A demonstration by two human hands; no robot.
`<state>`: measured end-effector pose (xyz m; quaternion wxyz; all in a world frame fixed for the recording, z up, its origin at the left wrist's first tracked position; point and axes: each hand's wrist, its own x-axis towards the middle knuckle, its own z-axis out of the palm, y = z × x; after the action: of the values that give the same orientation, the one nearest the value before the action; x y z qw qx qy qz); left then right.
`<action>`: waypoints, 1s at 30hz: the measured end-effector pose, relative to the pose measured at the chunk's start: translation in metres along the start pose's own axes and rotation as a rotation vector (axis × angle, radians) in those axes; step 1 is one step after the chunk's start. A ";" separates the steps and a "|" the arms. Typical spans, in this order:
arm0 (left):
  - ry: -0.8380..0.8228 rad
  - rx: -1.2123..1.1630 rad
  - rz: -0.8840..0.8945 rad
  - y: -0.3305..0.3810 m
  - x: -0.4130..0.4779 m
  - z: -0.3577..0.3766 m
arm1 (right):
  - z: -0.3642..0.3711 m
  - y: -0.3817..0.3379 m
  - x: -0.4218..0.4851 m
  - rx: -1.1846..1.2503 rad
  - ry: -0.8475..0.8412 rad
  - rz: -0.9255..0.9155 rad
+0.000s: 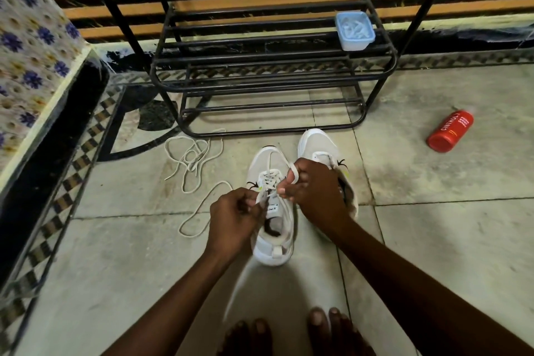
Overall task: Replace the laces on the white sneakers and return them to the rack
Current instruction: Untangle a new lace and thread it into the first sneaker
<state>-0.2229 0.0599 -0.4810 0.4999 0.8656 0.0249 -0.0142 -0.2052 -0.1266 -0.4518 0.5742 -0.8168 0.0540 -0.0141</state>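
At the centre of the frame, on the pale tiled floor [433, 240], two white sneakers are seen side by side, toes pointing toward the top of the picture. The left sneaker [271, 240] is partly laced with a white lace [270, 178], and a small label on its tongue carries dark print too blurred to be read. The left hand [234, 220] is closed around one end of that lace beside the tongue. The right hand [313, 192] is closed on the other end, a loop of which is wrapped over a fingertip. The right sneaker [320, 147] is largely hidden behind the right hand; its toe and tongue are visible, and no lace can be made out on it.

Left of centre, a loose lace [192, 159] is spread in tangled loops on the floor, well apart from the hands. In the upper middle, a black metal rack [260, 84] is set against the wall, and a light blue plastic container [354, 30] is perched on its middle shelf at the right. At the right edge of the frame, a red canister [450, 130] is lying on its side, with "CINTHOL" printed in white; the smaller wording beside it cannot be read. Bare toes [289, 332] are visible at the bottom edge. A floral patterned cloth [31, 46] is seen at the upper left.
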 end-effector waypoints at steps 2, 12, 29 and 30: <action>0.005 -0.049 -0.041 -0.003 0.000 0.000 | 0.008 0.000 0.000 -0.039 0.024 -0.044; -0.014 -0.233 -0.168 -0.011 0.003 0.001 | 0.021 0.001 0.002 -0.195 0.006 -0.119; -0.043 -0.267 -0.169 -0.013 0.006 0.001 | 0.023 0.014 0.004 -0.143 -0.028 -0.136; -0.043 -0.269 -0.173 -0.013 0.006 0.001 | 0.024 0.015 0.003 -0.127 -0.016 -0.126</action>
<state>-0.2178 0.0656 -0.4926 0.6087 0.7849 0.0904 -0.0724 -0.2016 -0.1096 -0.4738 0.5195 -0.8535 -0.0013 -0.0404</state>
